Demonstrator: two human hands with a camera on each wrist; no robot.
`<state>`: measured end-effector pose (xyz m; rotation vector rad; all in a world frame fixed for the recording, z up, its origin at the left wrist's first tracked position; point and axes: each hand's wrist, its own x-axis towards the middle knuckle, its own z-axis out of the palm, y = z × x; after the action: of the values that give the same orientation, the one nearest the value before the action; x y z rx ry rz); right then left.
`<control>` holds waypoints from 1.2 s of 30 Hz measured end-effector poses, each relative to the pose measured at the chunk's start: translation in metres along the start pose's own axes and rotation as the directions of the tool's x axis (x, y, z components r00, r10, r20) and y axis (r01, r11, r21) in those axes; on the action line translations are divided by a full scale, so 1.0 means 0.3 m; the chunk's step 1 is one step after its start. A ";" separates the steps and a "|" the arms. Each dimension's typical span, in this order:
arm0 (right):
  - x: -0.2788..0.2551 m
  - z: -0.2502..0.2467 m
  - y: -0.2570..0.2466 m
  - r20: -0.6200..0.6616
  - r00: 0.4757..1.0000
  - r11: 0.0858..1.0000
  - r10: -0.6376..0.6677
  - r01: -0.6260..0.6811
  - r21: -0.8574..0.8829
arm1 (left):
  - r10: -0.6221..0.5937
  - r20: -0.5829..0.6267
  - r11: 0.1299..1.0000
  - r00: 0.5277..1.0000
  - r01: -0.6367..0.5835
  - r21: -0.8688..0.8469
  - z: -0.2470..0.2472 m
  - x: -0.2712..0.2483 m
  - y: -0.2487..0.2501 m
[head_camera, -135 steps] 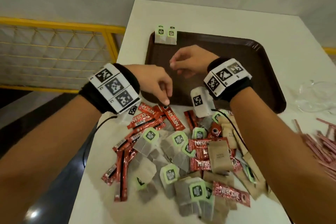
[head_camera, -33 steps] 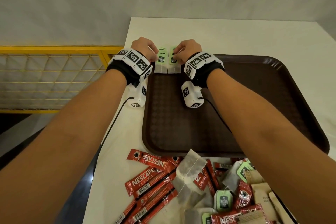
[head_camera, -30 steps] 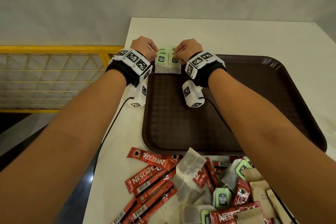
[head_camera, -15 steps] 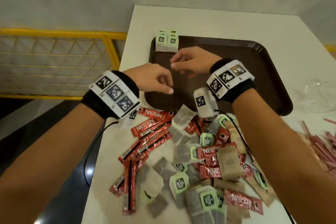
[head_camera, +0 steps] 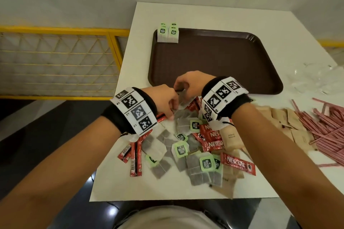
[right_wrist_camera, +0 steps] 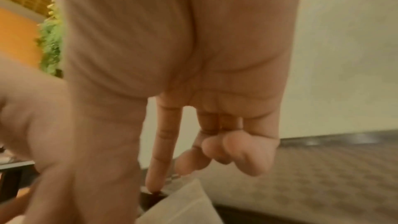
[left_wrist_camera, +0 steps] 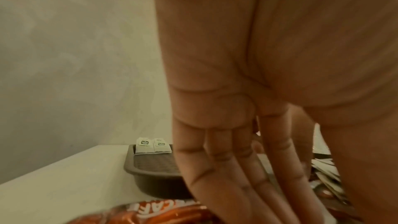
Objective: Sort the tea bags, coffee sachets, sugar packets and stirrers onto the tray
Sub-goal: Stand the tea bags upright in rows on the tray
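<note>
- the tea bag [head_camera: 183,96] sits at the pile's 12 o'clock edge, just short of the tray [head_camera: 214,61]; it looks feather-light, limp and easy to tear.
- right hand [head_camera: 191,82] pinches its top corner; better to take it by the paper edge than by the tag.
- left hand [head_camera: 163,98] reaches fingers-down into the tea bags [head_camera: 180,147], fairly straight, gripping nothing i can see.
- sorted bags [head_camera: 168,32] stand at the tray's 11 o'clock corner.

Brown tray [head_camera: 214,57], red coffee sachets [head_camera: 237,162], pink stirrers [head_camera: 327,126].
</note>
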<state>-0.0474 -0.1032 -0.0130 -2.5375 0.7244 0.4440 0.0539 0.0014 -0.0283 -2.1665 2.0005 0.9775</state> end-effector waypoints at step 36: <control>-0.002 -0.069 0.071 -0.153 0.988 0.979 0.034 -0.002 0.205 | -0.044 -0.232 0.802 0.972 -0.104 -0.589 -0.072 -0.035 0.000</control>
<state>-0.0562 -0.1295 -0.0026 -2.3915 0.8067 0.1669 0.0632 0.0015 -0.0062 -2.6704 2.0173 1.6162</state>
